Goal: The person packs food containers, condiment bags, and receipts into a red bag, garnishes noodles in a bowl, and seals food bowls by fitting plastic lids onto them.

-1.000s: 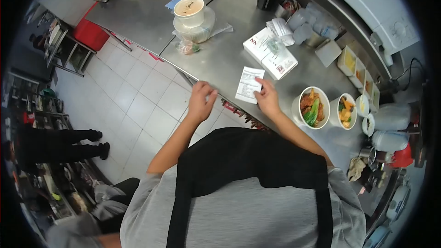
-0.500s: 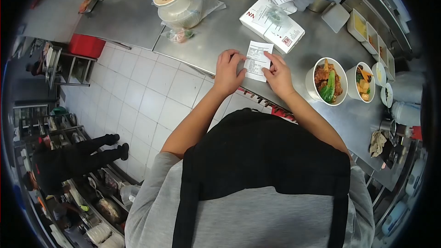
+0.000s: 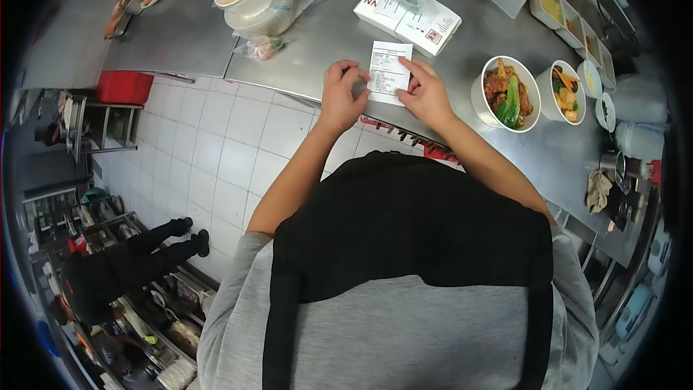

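Observation:
A printed white receipt [image 3: 390, 72] is between my two hands, over the steel counter near its front edge. My left hand [image 3: 343, 95] has curled fingers, with the thumb and fingertips at the receipt's left edge. On the opposite side, my right hand [image 3: 427, 94] has its index finger and thumb on the receipt's right edge. Whether the paper rests fully on the counter, I cannot tell. Just beyond it lies a white box [image 3: 408, 14] with papers and a small clear bag on top. To the right stand a bowl of fried meat and greens [image 3: 511, 94] and a second food bowl [image 3: 565, 94].
Stacked, bagged tubs [image 3: 263, 7] stand at the back left of the steel counter [image 3: 317, 43]. Garnish containers [image 3: 559, 11] line the right side. A cloth [image 3: 598, 191] lies lower right. Across the tiled floor, a person in black [image 3: 123, 267] stands at other equipment.
The whole view has shifted, so the counter and its contents sit higher and further left. Both hands stay at the receipt, with little change in their grip.

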